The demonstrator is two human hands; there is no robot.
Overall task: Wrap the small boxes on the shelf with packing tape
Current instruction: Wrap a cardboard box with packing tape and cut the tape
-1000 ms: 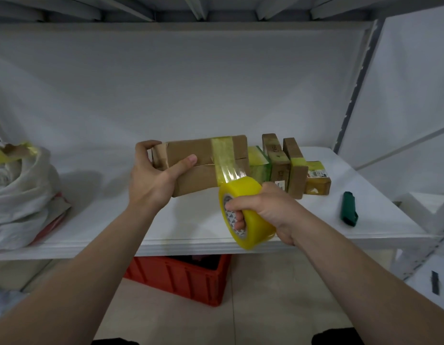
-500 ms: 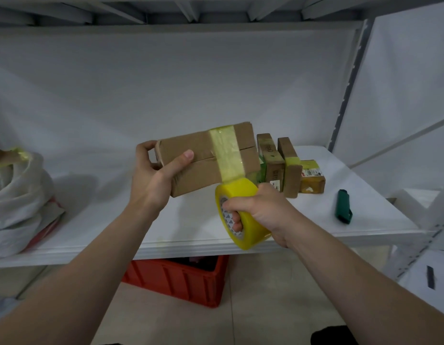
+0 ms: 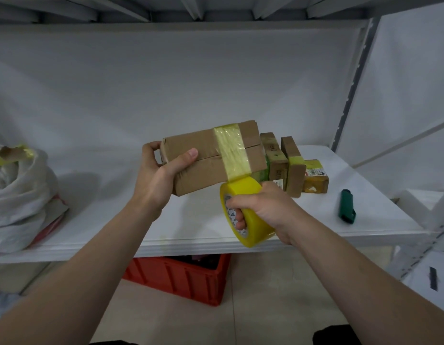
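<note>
- L hand [image 3: 158,175]: wrapped round the left end of the brown box [image 3: 198,158]. Thumb flat on the front face, fingers tucked behind the far end.
- Brown box: up in the air over the shelf [image 3: 191,227], not touching it. Tilted, right end higher than the left.
- Tape strip [image 3: 232,150]: yellow and see-through. Stuck over the top of the box and down its front, near the right end. Joined at the bottom to the tape roll [image 3: 250,195], not cut.
- R hand [image 3: 270,207]: gripping the tape roll tight. Fingers curled into the hole in the middle, rest of the hand round the outside.
- Tape roll: fat and yellow, just under the bottom right corner of the box, out in front of the shelf edge.
- Small boxes [image 3: 294,168]: a few more at the back right of the shelf, partly hidden behind the held box and the R hand. Packed side by side, touching. Two standing tall on end, a short one w/ a label at the far right, a green bit peeking out on the left. Yellow tape on some.
- Green tool [image 3: 346,206]: lying flat on the shelf, right of the small boxes, apart from them. Can't tell what kind.
- White bag [image 3: 19,195]: lumpy, at the left end of the shelf, w/ a scrap of yellow tape on top.
- Red crate [image 3: 181,277]: on the floor under the shelf.
</note>
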